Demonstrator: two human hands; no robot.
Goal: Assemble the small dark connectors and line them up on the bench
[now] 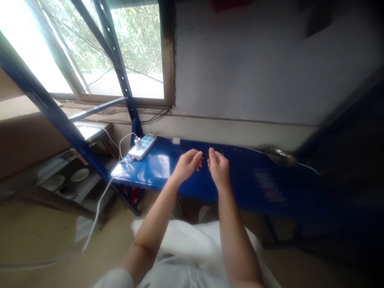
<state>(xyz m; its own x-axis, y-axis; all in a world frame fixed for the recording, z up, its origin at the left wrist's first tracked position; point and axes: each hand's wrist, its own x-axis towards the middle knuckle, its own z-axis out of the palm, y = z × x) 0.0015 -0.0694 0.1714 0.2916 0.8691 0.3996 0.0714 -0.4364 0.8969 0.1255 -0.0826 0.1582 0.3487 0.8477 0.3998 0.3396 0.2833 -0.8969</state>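
Both hands are held up close together over the blue shelf (192, 188). My left hand (188, 163) has its thumb and fingers pressed together in a pinch. Just to its right, my right hand (219, 165) is pinched in the same way, thumb upward. A thin dark thing seems to span the small gap between the fingertips, but it is too small to make out. Several tiny bits lie on the shelf behind my right hand.
A white power strip (143, 147) with a plug and white cable sits at the shelf's left end. A white adapter (176, 141) lies at the back edge. To the right is a shiny metal dish (281, 157). Blue upright posts (120, 64) stand before the window.
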